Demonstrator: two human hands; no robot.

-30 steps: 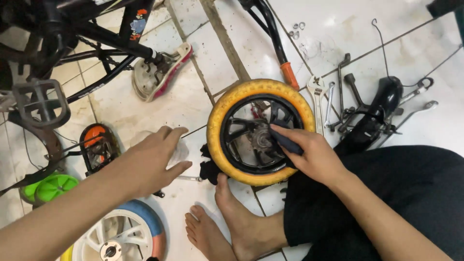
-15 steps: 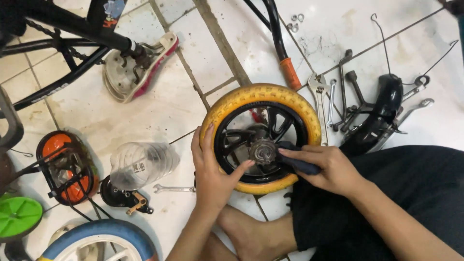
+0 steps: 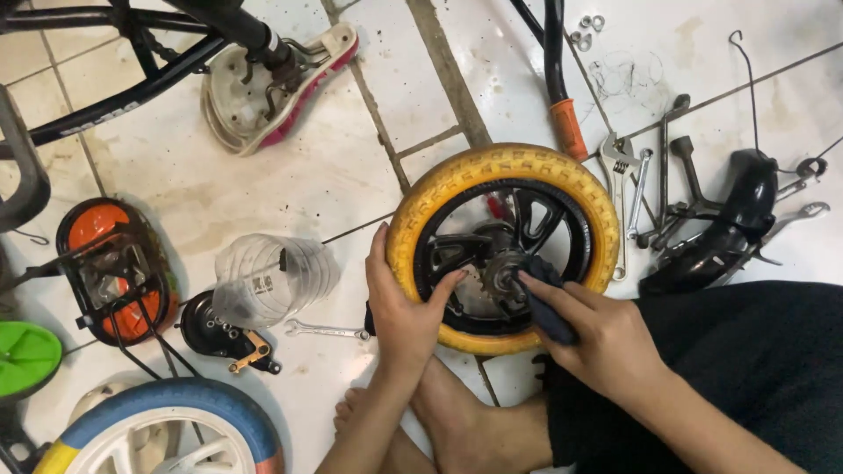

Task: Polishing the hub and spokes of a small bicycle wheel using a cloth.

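Yellow rubber fills the middle of the frame: the small wheel [image 3: 502, 247] lies flat on the tiled floor [image 3: 290, 175], just above my bare feet [image 3: 465, 421] at the bottom centre. My left hand [image 3: 402, 307] has come across from the lower left, where it hovered a second ago, and now clamps the near-left rim, thumb hooked over the black inner ring, so the wheel is braced. My right hand [image 3: 606, 338] is closed around a dark cloth [image 3: 546, 303], pressing it against the hub at the centre. Left of the wheel sit a small wrench [image 3: 327, 331], a clear plastic bottle [image 3: 272, 279] and an orange pedal [image 3: 112, 268]. Further off, spanners [image 3: 625, 189] lie at the right, a bike saddle [image 3: 277, 83] upturned at the upper left.
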